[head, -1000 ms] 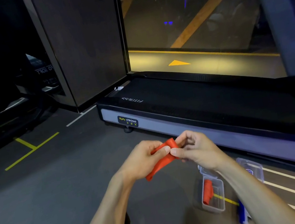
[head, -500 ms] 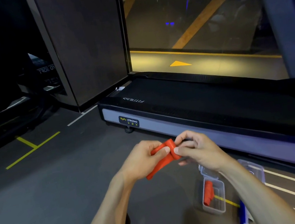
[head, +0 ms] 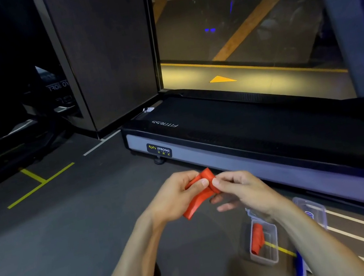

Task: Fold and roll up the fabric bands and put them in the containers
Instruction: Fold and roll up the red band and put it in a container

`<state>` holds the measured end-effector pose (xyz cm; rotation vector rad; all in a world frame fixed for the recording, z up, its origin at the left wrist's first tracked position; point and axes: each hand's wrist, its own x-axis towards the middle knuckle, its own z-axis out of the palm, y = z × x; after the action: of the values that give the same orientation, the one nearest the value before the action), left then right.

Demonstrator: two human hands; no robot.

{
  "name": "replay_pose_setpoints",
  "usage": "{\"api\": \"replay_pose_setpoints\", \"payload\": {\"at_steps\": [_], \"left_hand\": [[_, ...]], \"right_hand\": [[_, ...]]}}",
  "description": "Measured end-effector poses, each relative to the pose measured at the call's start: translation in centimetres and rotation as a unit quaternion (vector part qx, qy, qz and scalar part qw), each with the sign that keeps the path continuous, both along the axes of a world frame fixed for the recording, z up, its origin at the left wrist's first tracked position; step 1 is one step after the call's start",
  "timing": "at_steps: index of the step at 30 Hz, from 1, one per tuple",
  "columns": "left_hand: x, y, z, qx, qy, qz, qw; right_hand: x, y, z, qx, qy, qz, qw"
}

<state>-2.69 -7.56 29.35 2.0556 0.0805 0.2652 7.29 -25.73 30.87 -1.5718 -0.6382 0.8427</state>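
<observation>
- A red fabric band [head: 199, 192] is held in mid-air at the lower centre of the frame, above the dark floor [head: 49, 244].
- The left hand [head: 176, 199] is curled round the band's flat, trailing part, with the thumb pressed on its upper face near the rolled end.
- The right hand [head: 242, 190] pinches the rolled end between thumb and forefinger; the lower fingers are loosely spread beneath and touch nothing that can be made out.
- The band is seen as smooth, matte and ribbon-like: a tight roll at its upper end, a flat strip slanting down to the lower left, ending in a squared edge.
- A clear plastic container [head: 273, 250], rectangular with rounded corners, is set on the floor at the lower right, below the right forearm; its lid is hinged open at the far side.
- A rolled red band [head: 257, 238] is laid along the container's left wall.
- A second clear container [head: 313, 211] is placed just right of the forearm; its contents cannot be told.
- Something blue [head: 299, 265] is partly seen at the lower right, beside the first container.
- A black treadmill [head: 258, 125] with a grey side rail is stretched across the middle right of the frame.
</observation>
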Motion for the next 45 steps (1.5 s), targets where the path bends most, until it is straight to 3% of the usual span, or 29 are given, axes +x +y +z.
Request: {"api": "replay_pose_setpoints", "payload": {"at_steps": [5, 11, 15, 23, 29, 35, 41, 45], "left_hand": [[0.3, -0.2, -0.7, 0.021, 0.015, 0.047, 0.999], [0.4, -0.3, -0.5, -0.035, 0.01, 0.017, 0.999], [0.2, -0.4, -0.5, -0.026, 0.01, 0.013, 1.0], [0.3, -0.1, -0.9, -0.002, 0.01, 0.025, 1.0], [0.4, -0.3, -1.1, -0.056, 0.059, 0.006, 0.997], [0.6, -0.7, -0.7, -0.089, 0.041, -0.004, 0.995], [0.5, -1.1, -0.8, -0.082, 0.021, 0.0, 0.996], [0.6, -1.9, -0.8, -0.066, 0.037, -0.005, 0.997]], "right_hand": [[0.2, 0.1, -0.2, 0.001, -0.045, -0.037, 0.998], [0.4, 0.1, -0.4, 0.014, -0.062, -0.059, 0.996], [0.4, 0.2, -0.5, 0.005, -0.075, -0.056, 0.996], [0.5, -0.4, -0.2, -0.012, 0.038, 0.012, 0.999], [0.9, -0.7, -0.6, -0.009, -0.034, -0.038, 0.999], [0.5, -0.7, -0.4, 0.022, -0.082, -0.028, 0.996], [1.0, -1.6, -0.1, 0.019, -0.006, -0.007, 1.0], [1.4, -2.5, -0.2, 0.016, -0.034, -0.017, 0.999]]}}
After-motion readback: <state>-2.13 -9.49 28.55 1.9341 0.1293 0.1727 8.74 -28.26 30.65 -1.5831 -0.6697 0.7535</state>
